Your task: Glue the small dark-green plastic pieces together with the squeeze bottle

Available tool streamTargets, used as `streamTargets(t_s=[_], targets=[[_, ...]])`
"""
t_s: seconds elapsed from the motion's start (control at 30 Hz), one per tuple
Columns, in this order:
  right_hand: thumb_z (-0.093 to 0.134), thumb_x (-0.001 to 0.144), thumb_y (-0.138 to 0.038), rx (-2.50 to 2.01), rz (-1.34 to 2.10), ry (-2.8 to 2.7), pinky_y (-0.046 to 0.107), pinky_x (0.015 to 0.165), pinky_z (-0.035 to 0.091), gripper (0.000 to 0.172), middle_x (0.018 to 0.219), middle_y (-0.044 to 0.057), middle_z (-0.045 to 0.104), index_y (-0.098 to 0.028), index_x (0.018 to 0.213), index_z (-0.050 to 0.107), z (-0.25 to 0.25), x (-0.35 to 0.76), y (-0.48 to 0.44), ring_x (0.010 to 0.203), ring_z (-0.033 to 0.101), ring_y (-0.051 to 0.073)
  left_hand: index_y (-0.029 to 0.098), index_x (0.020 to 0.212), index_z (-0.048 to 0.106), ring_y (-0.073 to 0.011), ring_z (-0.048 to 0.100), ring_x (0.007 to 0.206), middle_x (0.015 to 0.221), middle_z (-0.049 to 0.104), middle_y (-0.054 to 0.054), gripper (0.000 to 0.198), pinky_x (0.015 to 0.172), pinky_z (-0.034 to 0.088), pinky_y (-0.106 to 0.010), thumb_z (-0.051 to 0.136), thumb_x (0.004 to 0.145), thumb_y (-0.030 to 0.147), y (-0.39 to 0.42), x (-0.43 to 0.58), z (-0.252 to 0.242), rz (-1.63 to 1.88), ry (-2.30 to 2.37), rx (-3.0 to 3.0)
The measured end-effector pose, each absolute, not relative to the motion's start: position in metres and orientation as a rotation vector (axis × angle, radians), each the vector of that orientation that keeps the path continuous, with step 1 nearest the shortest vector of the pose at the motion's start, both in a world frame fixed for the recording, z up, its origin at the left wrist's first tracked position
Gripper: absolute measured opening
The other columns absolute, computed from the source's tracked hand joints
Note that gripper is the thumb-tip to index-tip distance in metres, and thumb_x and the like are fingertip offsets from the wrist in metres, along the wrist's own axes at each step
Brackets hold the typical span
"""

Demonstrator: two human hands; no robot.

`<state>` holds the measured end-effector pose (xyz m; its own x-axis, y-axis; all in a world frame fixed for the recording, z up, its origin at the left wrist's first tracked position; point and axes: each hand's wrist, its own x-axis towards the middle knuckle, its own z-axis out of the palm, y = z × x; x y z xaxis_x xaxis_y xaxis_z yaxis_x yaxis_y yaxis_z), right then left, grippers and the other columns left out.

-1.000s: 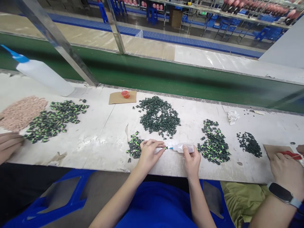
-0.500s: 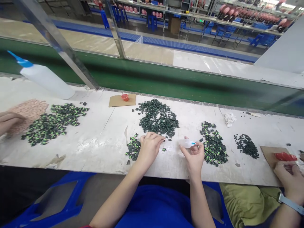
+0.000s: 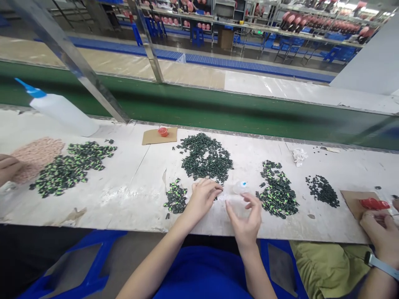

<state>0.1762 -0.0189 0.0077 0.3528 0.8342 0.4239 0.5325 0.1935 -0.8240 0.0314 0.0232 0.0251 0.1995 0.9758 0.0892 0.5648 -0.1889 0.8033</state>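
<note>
My left hand (image 3: 202, 198) rests on the white bench (image 3: 124, 195) with its fingers curled, the fingertips pinched at the near edge of a big pile of dark green pieces (image 3: 204, 155). What they pinch is too small to make out. A small pile of green-and-black pieces (image 3: 176, 195) lies just left of that hand. My right hand (image 3: 246, 222) hovers with fingers apart and holds nothing. Just beyond its fingertips a small clear squeeze bottle (image 3: 240, 187) with a blue tip stands on the bench. To the right lies a larger green-and-black pile (image 3: 277, 195).
A green conveyor belt (image 3: 218, 108) runs behind the bench. A large white bottle (image 3: 62, 110), a pink pile (image 3: 35, 153) and another green-and-black pile (image 3: 68, 166) lie left, by a co-worker's hand (image 3: 9, 168). Another co-worker's hand (image 3: 380, 232) is at the right by a red tool (image 3: 374, 204).
My right hand has let go of the small bottle, which now stands on the bench, and has opened. My left hand moved from the bottle's tip to the dark pile.
</note>
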Motion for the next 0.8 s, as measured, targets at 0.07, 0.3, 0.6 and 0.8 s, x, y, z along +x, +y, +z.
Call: streamTargets(t_s=[0.07, 0.3, 0.6, 0.8], targets=[[0.072, 0.075, -0.033, -1.408, 0.573, -1.328, 0.031, 0.065, 0.049, 0.029, 0.094, 0.008, 0.065, -0.02, 0.098, 0.06, 0.007, 0.169, -0.026, 0.082, 0.061, 0.02, 0.021, 0.084, 0.066, -0.0193, 0.06, 0.087, 0.088, 0.07, -0.004, 0.013, 0.083, 0.046, -0.035, 0.053, 0.086, 0.021, 0.016, 0.034, 0.028, 0.951, 1.277, 1.673], [0.065, 0.08, -0.032, -1.284, 0.926, -1.13, 0.031, 0.071, 0.054, 0.013, 0.08, 0.004, 0.068, -0.02, 0.08, 0.067, 0.003, 0.164, -0.02, 0.079, 0.064, 0.019, 0.02, 0.086, 0.07, -0.0205, 0.065, 0.087, 0.088, 0.073, -0.005, 0.017, 0.082, 0.05, -0.033, 0.057, 0.084, 0.032, 0.004, 0.024, 0.023, 0.964, 1.192, 1.518], [0.063, 0.08, -0.036, -1.441, 0.978, -1.198, 0.033, 0.071, 0.054, 0.02, 0.087, 0.007, 0.072, -0.02, 0.085, 0.072, -0.009, 0.17, -0.016, 0.081, 0.067, 0.021, 0.025, 0.09, 0.07, -0.0268, 0.054, 0.103, 0.102, 0.069, -0.005, 0.015, 0.081, 0.036, -0.04, 0.063, 0.081, 0.015, 0.0, 0.026, -0.002, 0.692, 1.706, 1.962], [0.061, 0.08, -0.035, -1.433, 1.02, -1.24, 0.032, 0.071, 0.056, 0.019, 0.086, 0.007, 0.072, -0.02, 0.083, 0.072, -0.009, 0.165, -0.016, 0.08, 0.068, 0.021, 0.023, 0.088, 0.066, -0.0233, 0.06, 0.096, 0.094, 0.072, -0.003, 0.017, 0.081, 0.033, -0.039, 0.055, 0.086, 0.011, 0.002, 0.028, 0.002, 0.704, 1.64, 1.937]])
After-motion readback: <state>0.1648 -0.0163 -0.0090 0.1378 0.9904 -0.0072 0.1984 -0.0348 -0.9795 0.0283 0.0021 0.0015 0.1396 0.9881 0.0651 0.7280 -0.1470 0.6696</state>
